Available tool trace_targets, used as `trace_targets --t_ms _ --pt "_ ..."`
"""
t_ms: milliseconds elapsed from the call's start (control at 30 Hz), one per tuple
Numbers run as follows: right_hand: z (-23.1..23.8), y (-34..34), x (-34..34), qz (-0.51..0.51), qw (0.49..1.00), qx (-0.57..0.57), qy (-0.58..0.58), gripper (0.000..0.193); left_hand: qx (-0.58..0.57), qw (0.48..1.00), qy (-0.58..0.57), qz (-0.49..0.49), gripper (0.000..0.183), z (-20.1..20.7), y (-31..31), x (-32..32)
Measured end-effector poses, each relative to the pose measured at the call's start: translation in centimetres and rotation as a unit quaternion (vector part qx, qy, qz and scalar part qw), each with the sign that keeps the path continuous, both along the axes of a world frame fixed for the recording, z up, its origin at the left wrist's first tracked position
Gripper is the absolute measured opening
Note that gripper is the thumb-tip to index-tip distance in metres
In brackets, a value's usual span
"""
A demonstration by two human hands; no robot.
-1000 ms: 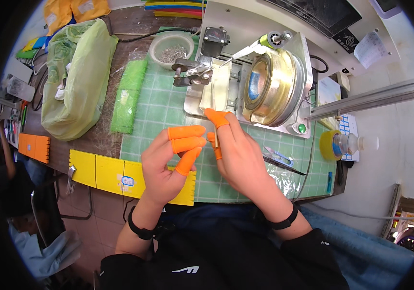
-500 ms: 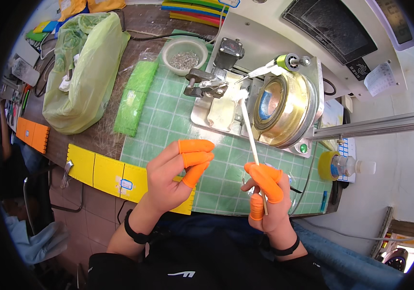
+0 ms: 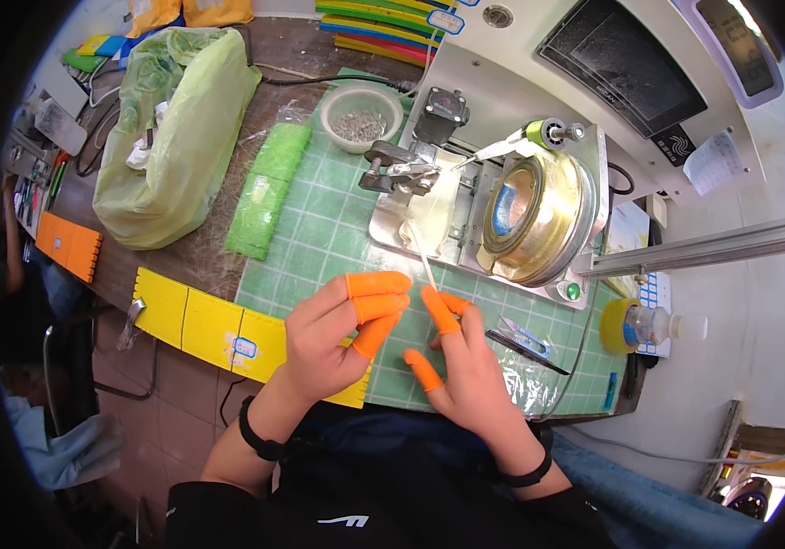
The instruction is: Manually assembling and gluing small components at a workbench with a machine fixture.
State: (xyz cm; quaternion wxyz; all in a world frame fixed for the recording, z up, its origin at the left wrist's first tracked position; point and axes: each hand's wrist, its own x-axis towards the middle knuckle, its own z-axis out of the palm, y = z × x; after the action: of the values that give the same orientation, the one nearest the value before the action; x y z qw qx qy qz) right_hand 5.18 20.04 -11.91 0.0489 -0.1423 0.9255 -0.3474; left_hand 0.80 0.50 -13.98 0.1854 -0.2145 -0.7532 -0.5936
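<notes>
My left hand point(image 3: 342, 322), with orange finger cots on the fingertips, is closed in a pinch over the green mat; whatever it may hold is too small to make out. My right hand point(image 3: 470, 371), also in orange cots, has a thin pale stick point(image 3: 424, 261), like a long swab, at its index and middle fingers. The thumb is apart from the stick. The stick's far end reaches the cream-coloured pad point(image 3: 433, 212) at the front of the bench machine point(image 3: 525, 224). Above the pad sit a metal clamp point(image 3: 401, 172) and a thin pointed nozzle point(image 3: 493, 151).
A bowl of small metal pieces point(image 3: 362, 123) stands behind the clamp. Left lie a green strip point(image 3: 269, 188), a yellow bag point(image 3: 173, 146) and yellow plates point(image 3: 214, 334). Right are tweezers point(image 3: 528, 340), a bottle point(image 3: 653, 317) and a cable point(image 3: 584, 352).
My right hand has moved left toward my left hand, and its thumb has come away from the stick. The stick's tip has shifted from near the machine's middle to the pad's front.
</notes>
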Motion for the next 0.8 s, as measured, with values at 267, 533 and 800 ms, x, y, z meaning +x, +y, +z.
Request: trace_targets --t_ms 267,533,800 --pt "0.5 3.3 2.0 -0.038 0.996 -0.023 0.073 0.059 -0.012 0.997 0.069 0.011 0.018 -0.2 -0.5 0.2" --pt "-0.1 10.7 2.5 -0.142 0.891 0.223 0.370 0.041 0.038 0.994 0.094 -0.029 0.016 -1.2 -0.3 0.7" --pt "-0.4 16.1 2.7 -0.107 0.942 0.139 0.287 0.042 0.133 0.983 0.100 -0.083 0.007 3.4 0.5 -0.1"
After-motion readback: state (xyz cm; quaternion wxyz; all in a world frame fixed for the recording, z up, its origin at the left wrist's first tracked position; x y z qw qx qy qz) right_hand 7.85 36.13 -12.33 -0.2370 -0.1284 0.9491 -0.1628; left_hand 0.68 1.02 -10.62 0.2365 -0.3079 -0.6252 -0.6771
